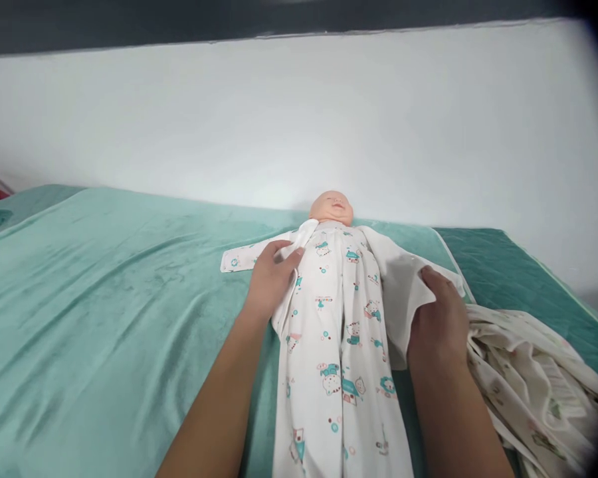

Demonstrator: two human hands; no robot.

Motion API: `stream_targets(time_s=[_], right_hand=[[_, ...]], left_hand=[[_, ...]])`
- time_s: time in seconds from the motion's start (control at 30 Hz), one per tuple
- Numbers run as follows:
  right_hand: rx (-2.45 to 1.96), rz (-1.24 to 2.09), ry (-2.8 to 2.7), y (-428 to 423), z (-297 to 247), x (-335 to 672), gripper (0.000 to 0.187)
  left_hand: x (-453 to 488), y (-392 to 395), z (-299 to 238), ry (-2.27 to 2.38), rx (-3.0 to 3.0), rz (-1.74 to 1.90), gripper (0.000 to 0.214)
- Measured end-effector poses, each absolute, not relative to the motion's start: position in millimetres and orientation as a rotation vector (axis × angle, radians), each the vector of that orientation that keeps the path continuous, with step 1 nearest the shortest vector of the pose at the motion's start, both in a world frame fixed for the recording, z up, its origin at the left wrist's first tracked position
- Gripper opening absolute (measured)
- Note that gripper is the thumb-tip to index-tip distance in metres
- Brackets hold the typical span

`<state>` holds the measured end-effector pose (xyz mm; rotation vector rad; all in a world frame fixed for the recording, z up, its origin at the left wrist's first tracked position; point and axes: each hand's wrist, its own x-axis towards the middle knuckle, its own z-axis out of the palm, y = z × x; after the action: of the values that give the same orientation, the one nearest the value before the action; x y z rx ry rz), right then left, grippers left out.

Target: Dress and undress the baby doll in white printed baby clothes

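A baby doll [331, 208] lies on its back, its head toward the wall. White trousers with teal and pink cartoon prints [341, 372] cover it up to the chest. Beneath it a white baby shirt [396, 285] is spread open, one printed sleeve stretched out to the left. My right hand [437, 318] is closed on the shirt's right flap, whose plain inner side faces up. At the doll's left side, my left hand [274, 275] grips the shirt's other edge between thumb and fingers; some fingertips are hidden by cloth.
A teal plush blanket [104, 299] covers the bed, with a darker green quilted cover [483, 259] showing at the right. Crumpled cream printed cloth [543, 385] lies beside my right forearm. A white wall [279, 119] rises behind the doll's head.
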<state>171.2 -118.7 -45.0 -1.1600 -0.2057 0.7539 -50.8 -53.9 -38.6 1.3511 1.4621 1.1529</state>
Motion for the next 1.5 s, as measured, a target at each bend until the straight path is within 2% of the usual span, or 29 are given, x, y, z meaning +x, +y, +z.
stream_targets(time_s=[0.13, 0.23, 0.33, 0.5, 0.77, 0.87, 0.97, 1.17, 1.37, 1.5], right_hand=[[-1.206, 0.809, -0.385, -111.5, -56.8, 166.3, 0.037], [-1.239, 0.855, -0.480, -107.7, -64.0, 164.4, 0.049], [-1.316, 0.839, -0.520, -106.9, -66.9, 162.8, 0.049], [-1.406, 0.772, -0.637, -107.9, -73.3, 164.5, 0.052], [-1.450, 0.656, -0.734, -101.4, -91.7, 180.8, 0.057], [-1.499, 0.658, -0.677, -99.8, -90.6, 194.0, 0.061], [-1.519, 0.580, -0.593, -100.0, -86.7, 206.8, 0.058], [-1.385, 0.677, -0.618, -101.7, -77.8, 191.3, 0.050], [-1.443, 0.697, -0.854, -107.0, -69.4, 158.1, 0.056], [-1.392, 0.727, -0.853, -107.1, -67.1, 156.7, 0.051]], left_hand=[[-49.7, -54.0, -39.5, 1.546, 1.435, 1.070, 0.048], [-51.0, -52.3, -40.7, 1.564, 1.481, 1.051, 0.038], [-51.5, -50.2, -42.1, 1.598, 1.550, 1.058, 0.029], [-50.9, -47.9, -45.6, 1.712, 1.715, 1.049, 0.026], [-66.0, -47.1, -43.6, 2.163, 1.906, 0.745, 0.021], [-75.1, -45.8, -40.2, 2.278, 1.853, 0.689, 0.022], [-80.6, -44.8, -38.7, 2.344, 1.778, 0.629, 0.023], [-77.1, -46.0, -44.3, 2.296, 1.978, 0.675, 0.015], [-64.0, -48.6, -47.9, 1.950, 2.333, 1.046, 0.029], [-60.2, -41.0, -54.6, 1.732, 2.493, 1.021, 0.033]])
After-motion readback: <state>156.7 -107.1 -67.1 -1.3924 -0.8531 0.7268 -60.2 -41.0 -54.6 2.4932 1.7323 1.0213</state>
